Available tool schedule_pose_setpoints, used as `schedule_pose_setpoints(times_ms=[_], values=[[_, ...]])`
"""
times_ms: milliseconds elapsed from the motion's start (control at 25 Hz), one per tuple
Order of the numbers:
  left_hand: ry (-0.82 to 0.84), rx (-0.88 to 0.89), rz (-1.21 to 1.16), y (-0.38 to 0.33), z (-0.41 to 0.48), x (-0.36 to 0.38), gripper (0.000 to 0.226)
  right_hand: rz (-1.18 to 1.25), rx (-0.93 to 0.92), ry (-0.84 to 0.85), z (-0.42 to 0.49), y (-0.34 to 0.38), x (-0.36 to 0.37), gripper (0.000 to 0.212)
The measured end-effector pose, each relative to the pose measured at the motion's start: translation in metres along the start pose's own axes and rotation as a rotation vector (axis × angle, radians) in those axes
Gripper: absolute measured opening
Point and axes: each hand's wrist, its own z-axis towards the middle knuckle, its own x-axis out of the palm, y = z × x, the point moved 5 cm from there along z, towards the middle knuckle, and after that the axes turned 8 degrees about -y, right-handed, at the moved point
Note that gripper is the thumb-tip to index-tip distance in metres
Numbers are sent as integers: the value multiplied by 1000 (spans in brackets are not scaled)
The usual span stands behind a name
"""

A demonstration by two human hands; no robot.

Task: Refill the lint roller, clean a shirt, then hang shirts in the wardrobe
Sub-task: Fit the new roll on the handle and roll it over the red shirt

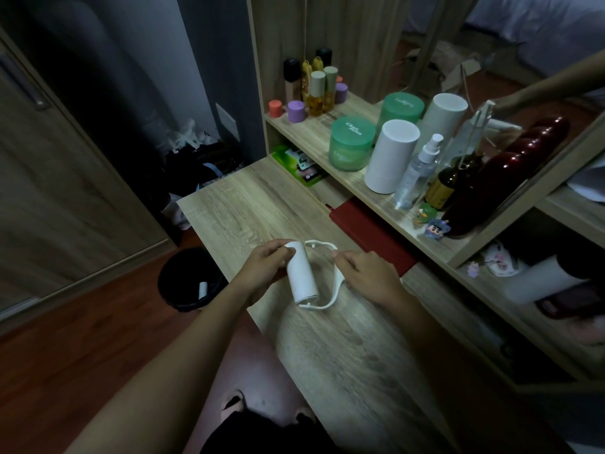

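Lint roller [302, 273] – 1, held just above desk [248, 204], near its left edge. L hand [265, 268] has fingers curled round the white roll; R hand [366, 276] pinches the white frame [334, 294]. Roll's near end sits at the frame, far end is apart from it. 1 black bin [190, 280] on the floor left of desk – 1 white core [203, 290] inside. Shelf behind desk: 1 green jar [352, 142], 1 white cylinder [391, 155], 1 spray bottle [417, 178], 2 figurines [437, 229].
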Motion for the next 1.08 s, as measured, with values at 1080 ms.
schedule_pose_setpoints(times_ms=[1080], values=[[-112, 207, 353, -28, -30, 29, 67, -27, 176, -338, -7, 20, 13, 48]])
